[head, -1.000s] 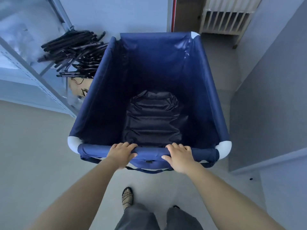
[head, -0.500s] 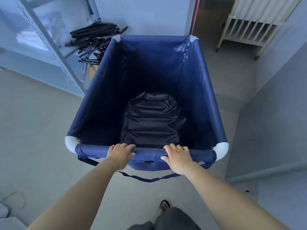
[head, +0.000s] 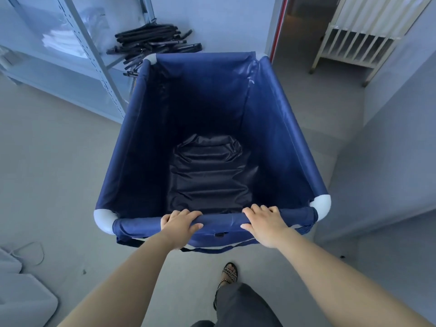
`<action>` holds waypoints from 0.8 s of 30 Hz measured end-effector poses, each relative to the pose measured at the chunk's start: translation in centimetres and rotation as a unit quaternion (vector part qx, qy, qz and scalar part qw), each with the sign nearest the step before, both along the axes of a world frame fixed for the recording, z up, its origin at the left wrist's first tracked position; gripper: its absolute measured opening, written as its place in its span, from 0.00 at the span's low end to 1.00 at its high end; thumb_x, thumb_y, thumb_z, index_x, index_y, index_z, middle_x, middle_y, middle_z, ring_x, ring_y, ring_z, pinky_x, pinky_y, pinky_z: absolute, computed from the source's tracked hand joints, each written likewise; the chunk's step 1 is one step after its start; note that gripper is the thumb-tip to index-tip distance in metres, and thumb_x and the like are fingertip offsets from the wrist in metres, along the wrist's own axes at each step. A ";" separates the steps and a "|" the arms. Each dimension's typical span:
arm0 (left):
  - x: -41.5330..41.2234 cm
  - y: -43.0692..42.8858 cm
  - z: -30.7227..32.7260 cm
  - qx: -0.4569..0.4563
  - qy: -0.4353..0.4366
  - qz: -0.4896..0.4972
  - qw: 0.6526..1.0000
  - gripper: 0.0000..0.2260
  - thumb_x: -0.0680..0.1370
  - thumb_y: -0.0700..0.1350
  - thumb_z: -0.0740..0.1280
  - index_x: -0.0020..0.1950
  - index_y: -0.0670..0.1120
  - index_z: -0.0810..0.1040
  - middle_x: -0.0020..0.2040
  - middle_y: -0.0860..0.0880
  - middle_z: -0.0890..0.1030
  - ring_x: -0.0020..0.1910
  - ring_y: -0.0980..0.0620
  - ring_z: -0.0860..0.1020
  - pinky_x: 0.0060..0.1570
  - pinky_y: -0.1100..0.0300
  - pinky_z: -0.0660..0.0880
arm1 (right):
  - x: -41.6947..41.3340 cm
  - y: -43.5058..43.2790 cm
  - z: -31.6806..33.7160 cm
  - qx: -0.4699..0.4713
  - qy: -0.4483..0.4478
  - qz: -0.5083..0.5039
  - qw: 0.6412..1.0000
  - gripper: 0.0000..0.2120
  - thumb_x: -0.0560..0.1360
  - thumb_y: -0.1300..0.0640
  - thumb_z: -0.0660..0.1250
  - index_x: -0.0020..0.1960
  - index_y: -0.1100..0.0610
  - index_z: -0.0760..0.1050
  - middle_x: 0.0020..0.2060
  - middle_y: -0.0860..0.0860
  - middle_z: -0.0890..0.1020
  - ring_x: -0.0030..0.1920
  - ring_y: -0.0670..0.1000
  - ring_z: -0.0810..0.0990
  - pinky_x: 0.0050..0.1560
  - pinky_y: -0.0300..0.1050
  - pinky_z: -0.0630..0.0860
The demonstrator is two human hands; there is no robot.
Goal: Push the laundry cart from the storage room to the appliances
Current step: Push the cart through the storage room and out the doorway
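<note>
Both of my hands are on the fabric-sleeved near rail (head: 221,220) of the navy cloth laundry cart (head: 271,138). My left hand (head: 180,224) and my right hand (head: 264,221) each wrap it, fingers over the top and thumb on my side. They sit either side of the middle, which I judge keeps the push straight and lets me steer.

The cart stands on the grey floor (head: 59,161) right in front of me, its far end pointing towards an open doorway (head: 304,31). A perforated metal shelving post (head: 94,62) is just beside its left flank and a grey wall (head: 389,161) runs along the right.

The cart's sides are slick, faintly glossy cloth slung between tubes that meet at rounded white plastic corners (head: 103,219). A creased black bundle (head: 207,178) lies flat on the bottom. Thin black hanger-like rods (head: 153,43) are heaped on the shelf beyond the far left corner. No appliances show, so I reckon the trip is at an early stage.
</note>
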State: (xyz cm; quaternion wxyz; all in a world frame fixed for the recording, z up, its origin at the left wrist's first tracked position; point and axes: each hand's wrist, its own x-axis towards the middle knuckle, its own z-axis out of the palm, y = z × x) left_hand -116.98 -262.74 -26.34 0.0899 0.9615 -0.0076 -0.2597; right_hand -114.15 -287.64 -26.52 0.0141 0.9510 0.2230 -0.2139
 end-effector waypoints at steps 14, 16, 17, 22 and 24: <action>-11.7 -3.2 -0.4 -0.016 -0.015 0.017 1.000 0.18 0.82 0.58 0.49 0.71 0.59 0.60 0.66 0.54 0.70 0.66 0.50 0.66 0.64 0.55 0.59 | -10.0 -3.0 -0.1 -0.029 -0.015 0.042 0.999 0.22 0.81 0.43 0.50 0.70 0.53 0.60 0.60 0.52 0.72 0.59 0.55 0.72 0.60 0.53 0.64; -12.8 -3.5 -0.7 -0.017 -0.011 0.018 1.000 0.18 0.82 0.58 0.49 0.71 0.60 0.60 0.66 0.55 0.70 0.66 0.50 0.66 0.64 0.55 0.59 | -11.2 -3.4 -0.2 -0.030 -0.016 0.044 0.998 0.21 0.81 0.43 0.50 0.69 0.53 0.60 0.60 0.52 0.72 0.58 0.55 0.72 0.60 0.53 0.64; -13.4 -3.6 -0.8 -0.016 -0.011 0.019 1.000 0.18 0.82 0.58 0.49 0.71 0.60 0.60 0.66 0.55 0.70 0.66 0.50 0.66 0.63 0.55 0.59 | -11.7 -3.5 -0.2 -0.032 -0.017 0.044 0.998 0.21 0.81 0.43 0.50 0.69 0.53 0.61 0.59 0.52 0.72 0.58 0.55 0.72 0.60 0.53 0.64; -15.6 -3.9 -0.9 0.004 -0.013 0.014 1.000 0.18 0.81 0.59 0.49 0.72 0.60 0.59 0.67 0.56 0.70 0.65 0.50 0.67 0.63 0.55 0.61 | -14.1 -3.7 0.1 -0.034 -0.005 0.037 0.999 0.21 0.81 0.43 0.50 0.69 0.54 0.61 0.60 0.53 0.72 0.58 0.56 0.72 0.61 0.53 0.63; -16.7 -4.3 -0.9 0.023 -0.020 0.007 1.000 0.18 0.82 0.58 0.48 0.72 0.60 0.58 0.67 0.55 0.69 0.65 0.50 0.67 0.62 0.55 0.61 | -15.0 -3.9 0.1 -0.036 -0.002 0.035 0.999 0.21 0.81 0.43 0.50 0.69 0.54 0.61 0.60 0.53 0.72 0.58 0.56 0.71 0.60 0.53 0.63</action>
